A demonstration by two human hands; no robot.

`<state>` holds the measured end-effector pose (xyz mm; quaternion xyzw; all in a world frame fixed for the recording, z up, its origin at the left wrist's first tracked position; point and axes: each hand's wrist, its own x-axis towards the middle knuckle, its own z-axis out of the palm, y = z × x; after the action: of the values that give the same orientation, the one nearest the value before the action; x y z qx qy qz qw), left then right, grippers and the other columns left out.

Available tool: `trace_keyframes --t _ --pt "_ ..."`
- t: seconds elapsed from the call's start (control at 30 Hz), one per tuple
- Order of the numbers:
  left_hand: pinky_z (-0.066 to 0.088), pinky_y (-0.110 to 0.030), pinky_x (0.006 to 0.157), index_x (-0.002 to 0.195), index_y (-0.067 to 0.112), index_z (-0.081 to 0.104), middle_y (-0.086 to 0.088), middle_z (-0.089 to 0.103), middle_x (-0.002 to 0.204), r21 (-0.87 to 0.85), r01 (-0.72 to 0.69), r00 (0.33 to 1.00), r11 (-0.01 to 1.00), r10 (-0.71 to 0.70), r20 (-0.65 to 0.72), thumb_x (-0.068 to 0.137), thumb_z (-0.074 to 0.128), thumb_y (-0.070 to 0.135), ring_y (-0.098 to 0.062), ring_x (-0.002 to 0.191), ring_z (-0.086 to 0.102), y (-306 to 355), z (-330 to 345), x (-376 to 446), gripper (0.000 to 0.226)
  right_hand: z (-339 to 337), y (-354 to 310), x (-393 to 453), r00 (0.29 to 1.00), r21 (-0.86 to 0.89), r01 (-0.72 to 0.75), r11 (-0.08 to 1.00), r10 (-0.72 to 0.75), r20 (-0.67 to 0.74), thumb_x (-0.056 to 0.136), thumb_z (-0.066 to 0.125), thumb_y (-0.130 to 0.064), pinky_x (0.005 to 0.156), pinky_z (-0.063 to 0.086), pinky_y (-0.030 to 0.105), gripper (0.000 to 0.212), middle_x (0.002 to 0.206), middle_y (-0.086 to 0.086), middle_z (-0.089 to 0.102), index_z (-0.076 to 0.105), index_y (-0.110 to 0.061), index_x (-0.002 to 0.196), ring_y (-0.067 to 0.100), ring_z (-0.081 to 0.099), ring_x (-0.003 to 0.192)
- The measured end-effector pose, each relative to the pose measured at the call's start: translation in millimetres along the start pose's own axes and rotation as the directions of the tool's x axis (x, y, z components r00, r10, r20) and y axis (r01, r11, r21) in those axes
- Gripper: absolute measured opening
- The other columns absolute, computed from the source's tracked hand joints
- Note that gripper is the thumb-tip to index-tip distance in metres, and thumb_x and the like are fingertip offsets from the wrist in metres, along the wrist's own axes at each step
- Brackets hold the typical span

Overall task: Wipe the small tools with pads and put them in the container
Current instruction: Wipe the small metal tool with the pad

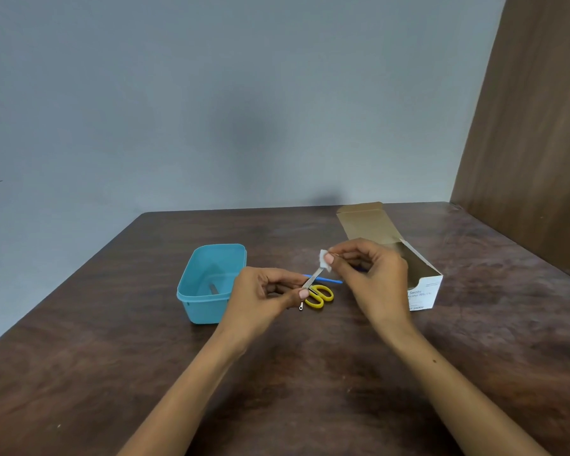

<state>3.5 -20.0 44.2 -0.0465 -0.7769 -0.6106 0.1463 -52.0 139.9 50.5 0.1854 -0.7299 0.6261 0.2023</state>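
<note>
So both hands are up over the middle of the dark wooden table. The left hand has its fingers curled and pinches the lower end of a thin metal nail file, which slants up toward the right hand. That one pinches a small white pad between thumb and fingers, pressed right around the file's upper tip. Under the hands, lying on the table, are yellow-handled scissors and a thin blue stick, partly hidden so hard to say what tool it is. The teal container sits just left of the left hand, open, with one small grey item inside. An opened swab box sits on the right, partly behind the right hand.
</note>
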Motion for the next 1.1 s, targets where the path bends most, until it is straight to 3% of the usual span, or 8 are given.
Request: trace_keyframes --t 0.13,0.23,0.4,0.5,0.6,0.77,0.97,1.1 --pt "0.058 -0.035 0.082 0.095 0.019 0.076 0.0 0.076 0.09 0.12 -0.049 0.999 0.992 0.05 -0.008 0.08 0.072 0.009 -0.017 0.085 0.071 -3 2 1 0.019 2 2 0 0.998 0.015 -0.058 0.998 0.058 0.005 0.079 0.074 -0.013 0.07 0.057 0.025 0.008 0.073 -0.006 0.071 0.067 -0.018 0.077 0.006 0.069 0.071" --pt "0.058 -0.024 0.074 0.096 0.016 0.076 0.003 0.075 0.087 0.219 -0.099 0.994 0.971 0.106 -0.021 0.078 0.075 0.008 -0.01 0.078 0.071 -2 5 0 0.02 3 4 1 0.995 0.063 -0.099 0.993 0.098 0.009 0.08 0.073 -0.012 0.07 0.057 0.029 0.011 0.075 -0.001 0.072 0.067 -0.019 0.075 0.012 0.07 0.073" --pt "0.054 -0.014 0.062 0.098 0.013 0.075 0.002 0.075 0.078 0.245 -0.087 0.995 0.966 0.096 -0.024 0.076 0.075 0.006 -0.004 0.066 0.069 -1 10 -2 0.022 4 3 0 0.98 0.244 -0.198 0.949 0.192 0.05 0.079 0.072 -0.004 0.058 0.053 0.017 0.006 0.072 0.005 0.07 0.068 -0.009 0.078 0.007 0.068 0.062" --pt "0.054 -0.015 0.062 0.096 0.009 0.075 -0.004 0.075 0.078 0.172 -0.065 0.996 0.983 0.074 -0.042 0.079 0.072 0.003 -0.005 0.066 0.07 -2 8 -1 0.018 3 0 1 0.966 0.355 -0.259 0.899 0.242 0.092 0.079 0.071 -0.005 0.058 0.053 0.016 0.003 0.072 0.008 0.071 0.069 -0.006 0.081 0.009 0.068 0.062" --pt "0.057 -0.02 0.065 0.092 0.013 0.074 -0.005 0.076 0.078 -0.008 -0.02 1.0 1.0 0.02 -0.005 0.081 0.07 0.002 -0.011 0.071 0.073 0 7 -1 0.016 2 -3 1 0.963 0.413 -0.27 0.87 0.24 0.124 0.079 0.07 -0.005 0.061 0.055 0.018 0.003 0.073 0.004 0.072 0.069 -0.007 0.081 0.009 0.068 0.066" --pt "0.057 -0.021 0.065 0.1 0.004 0.073 -0.011 0.076 0.082 -0.237 0.073 0.997 0.969 -0.069 0.025 0.083 0.065 0.002 -0.016 0.072 0.073 3 6 -2 0.018 3 -4 -2 0.971 0.354 -0.223 0.908 0.178 0.157 0.078 0.072 -0.004 0.061 0.055 0.02 0.008 0.076 -0.002 0.072 0.069 -0.012 0.078 0.007 0.069 0.073" --pt "0.056 -0.022 0.061 0.1 0.003 0.073 -0.01 0.075 0.078 -0.295 0.091 0.996 0.951 -0.089 0.021 0.086 0.062 0.006 -0.013 0.064 0.069 5 1 0 0.018 1 -5 -5 0.947 0.25 -0.193 0.949 0.114 0.302 0.072 0.077 -0.004 0.063 0.056 0.025 0.007 0.078 0.009 0.074 0.073 -0.005 0.078 0.015 0.069 0.071" --pt "0.054 -0.021 0.058 0.101 0.0 0.072 -0.009 0.073 0.074 -0.279 0.131 0.99 0.951 -0.114 0.078 0.086 0.062 0.006 -0.013 0.061 0.067 5 -1 -1 0.019 1 -7 -4 0.964 0.304 -0.201 0.931 0.133 0.231 0.071 0.077 -0.002 0.06 0.054 0.02 0.009 0.072 0.002 0.074 0.073 -0.01 0.074 0.012 0.07 0.069"
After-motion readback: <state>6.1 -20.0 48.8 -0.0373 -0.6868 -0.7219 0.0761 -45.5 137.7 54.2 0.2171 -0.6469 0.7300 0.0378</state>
